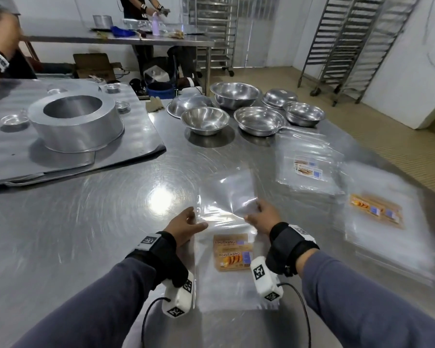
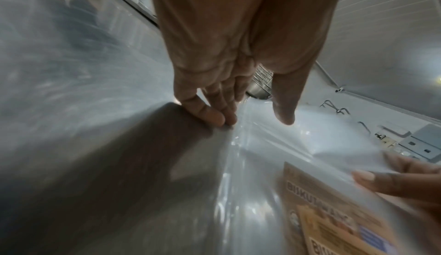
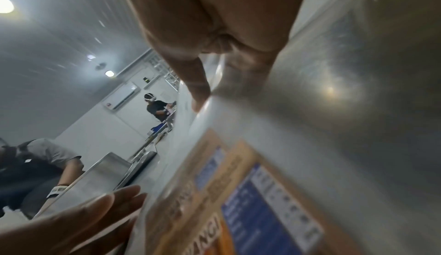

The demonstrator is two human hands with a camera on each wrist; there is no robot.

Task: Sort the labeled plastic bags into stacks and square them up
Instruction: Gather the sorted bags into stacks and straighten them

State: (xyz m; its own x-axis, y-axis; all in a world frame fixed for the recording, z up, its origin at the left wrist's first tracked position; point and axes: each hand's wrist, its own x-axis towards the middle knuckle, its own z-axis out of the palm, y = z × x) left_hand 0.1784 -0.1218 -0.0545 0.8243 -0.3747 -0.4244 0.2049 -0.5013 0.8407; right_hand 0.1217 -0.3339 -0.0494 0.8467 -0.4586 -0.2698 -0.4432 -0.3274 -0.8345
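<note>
A small stack of clear plastic bags [image 1: 236, 272] is laid flat on the near middle of the steel table, with two orange "BISKUT WANGI" labels [image 1: 231, 252] seen through it, one just behind the other. Its far end is lifted and creased. To the right, a second pile with orange labels [image 1: 377, 212] is spread untidily. Farther off, a third pile with white and blue labels [image 1: 309, 168] is seen.
</note>
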